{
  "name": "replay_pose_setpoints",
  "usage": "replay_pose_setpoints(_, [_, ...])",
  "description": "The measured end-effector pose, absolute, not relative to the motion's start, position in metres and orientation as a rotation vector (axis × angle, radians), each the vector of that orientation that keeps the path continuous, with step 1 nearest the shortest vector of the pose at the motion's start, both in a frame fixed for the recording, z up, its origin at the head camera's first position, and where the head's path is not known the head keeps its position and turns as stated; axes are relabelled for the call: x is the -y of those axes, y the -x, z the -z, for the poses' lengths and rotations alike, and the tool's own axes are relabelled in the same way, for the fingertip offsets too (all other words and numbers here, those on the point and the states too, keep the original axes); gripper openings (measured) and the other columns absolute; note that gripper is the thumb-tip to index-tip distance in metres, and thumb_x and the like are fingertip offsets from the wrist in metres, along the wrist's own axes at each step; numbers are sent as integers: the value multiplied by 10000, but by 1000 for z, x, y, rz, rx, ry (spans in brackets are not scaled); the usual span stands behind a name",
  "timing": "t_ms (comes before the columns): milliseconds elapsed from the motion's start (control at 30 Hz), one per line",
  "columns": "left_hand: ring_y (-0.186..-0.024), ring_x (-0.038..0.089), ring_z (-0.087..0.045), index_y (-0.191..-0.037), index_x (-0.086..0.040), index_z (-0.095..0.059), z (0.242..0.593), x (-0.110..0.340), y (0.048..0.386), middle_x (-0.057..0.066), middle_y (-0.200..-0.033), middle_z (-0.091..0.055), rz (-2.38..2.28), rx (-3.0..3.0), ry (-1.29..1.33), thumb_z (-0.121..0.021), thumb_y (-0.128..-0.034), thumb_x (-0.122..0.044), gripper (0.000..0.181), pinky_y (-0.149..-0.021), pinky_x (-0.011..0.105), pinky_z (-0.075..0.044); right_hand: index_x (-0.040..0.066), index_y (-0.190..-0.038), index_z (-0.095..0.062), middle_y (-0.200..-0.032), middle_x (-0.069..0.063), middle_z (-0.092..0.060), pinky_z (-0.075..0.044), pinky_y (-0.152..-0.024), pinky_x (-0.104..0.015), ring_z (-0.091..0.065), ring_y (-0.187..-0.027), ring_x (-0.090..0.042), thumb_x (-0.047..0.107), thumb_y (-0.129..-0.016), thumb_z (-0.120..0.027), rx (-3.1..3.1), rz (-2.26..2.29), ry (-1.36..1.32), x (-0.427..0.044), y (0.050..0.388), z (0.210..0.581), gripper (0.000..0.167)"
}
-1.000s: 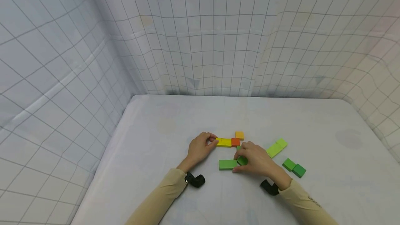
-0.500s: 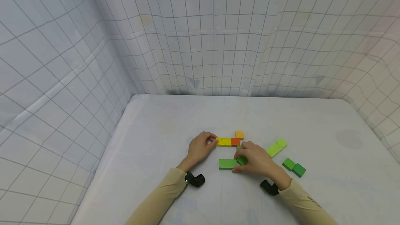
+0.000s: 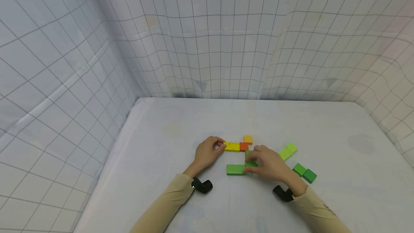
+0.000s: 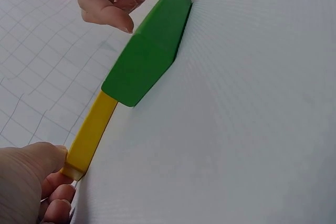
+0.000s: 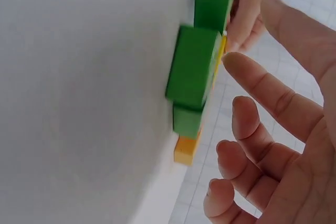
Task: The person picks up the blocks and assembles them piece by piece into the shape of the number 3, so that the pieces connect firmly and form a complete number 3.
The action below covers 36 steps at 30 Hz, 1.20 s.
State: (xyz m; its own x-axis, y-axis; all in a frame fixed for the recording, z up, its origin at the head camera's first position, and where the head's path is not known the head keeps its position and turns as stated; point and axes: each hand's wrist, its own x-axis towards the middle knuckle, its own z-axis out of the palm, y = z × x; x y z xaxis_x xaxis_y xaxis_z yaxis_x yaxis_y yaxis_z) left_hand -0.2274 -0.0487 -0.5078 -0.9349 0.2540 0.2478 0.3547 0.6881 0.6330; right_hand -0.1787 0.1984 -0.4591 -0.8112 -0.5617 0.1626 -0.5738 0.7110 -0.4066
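My left hand (image 3: pixel 207 152) pinches the left end of the yellow block (image 3: pixel 231 147), whose right end meets a red block (image 3: pixel 244 147). Thumb and fingertips lie around that end in the left wrist view, where the yellow block (image 4: pixel 90 135) runs up to green pieces (image 4: pixel 152 48). Over the right end of a long green block (image 3: pixel 235 169) is my right hand (image 3: pixel 270 163), partly covering more green pieces (image 3: pixel 250 163). The right wrist view has the right hand (image 5: pixel 283 124) with fingers spread beside a green block (image 5: pixel 194 66), holding nothing.
An orange square (image 3: pixel 248 139) lies behind the red block. Light green pieces (image 3: pixel 288 151) lie right of my right hand, and beyond the wrist sit a mid-green block (image 3: pixel 299 169) and a darker green one (image 3: pixel 309 176). A gridded white curtain (image 3: pixel 207 46) stands behind the table.
My right hand has let go of the green piece and moved slightly right and up, its fingers looser. The left hand and the yellow block stay where they were.
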Motion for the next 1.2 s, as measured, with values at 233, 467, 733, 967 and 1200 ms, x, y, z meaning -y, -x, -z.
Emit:
replay_pose_setpoints(233, [-632,60,-455,-1035,-165,-698,509,48,228,-85,-837,-560,1083,2758,501,-631,-913,-323,210,-570,229,-363,248,-858,-685,-756,140,-494,-392,-554,-259,-445,-653,-85,304,-811,-759,2869,-781,-729,-231,182,450,105])
replay_pose_setpoints(467, [-627,56,-454,-1038,-167,-696,510,47,228,-89,-836,-560,1084,2763,503,-626,-916,-331,216,-566,226,-363,216,-834,-673,-773,88,-531,-386,-533,-292,-449,-629,-105,329,-832,-735,2966,-794,-516,-279,176,443,129])
replay_pose_setpoints(733, [-626,51,-455,-1032,-166,-699,508,48,227,-90,-838,-562,1080,2763,495,-633,-913,-328,211,-558,224,-362,159,-847,-655,-798,42,-552,-394,-539,-305,-472,-660,-139,429,-789,-746,3158,-820,-431,-325,168,443,291])
replay_pose_setpoints(967, [-629,52,-457,-1036,-166,-697,509,48,228,-87,-845,-567,1075,2760,504,-626,-918,-329,214,-563,224,-366,116,-911,-649,-807,22,-542,-413,-579,-300,-485,-686,-141,413,-793,-745,3239,-929,-432,-339,165,449,333])
replay_pose_setpoints(1200, [-634,55,-455,-1029,-160,-697,509,49,228,-85,-840,-567,1088,2744,509,-630,-913,-323,210,-567,225,-364,148,-856,-689,-768,79,-552,-411,-610,-289,-476,-730,-140,408,-758,-774,3164,-882,-529,-326,159,448,291])
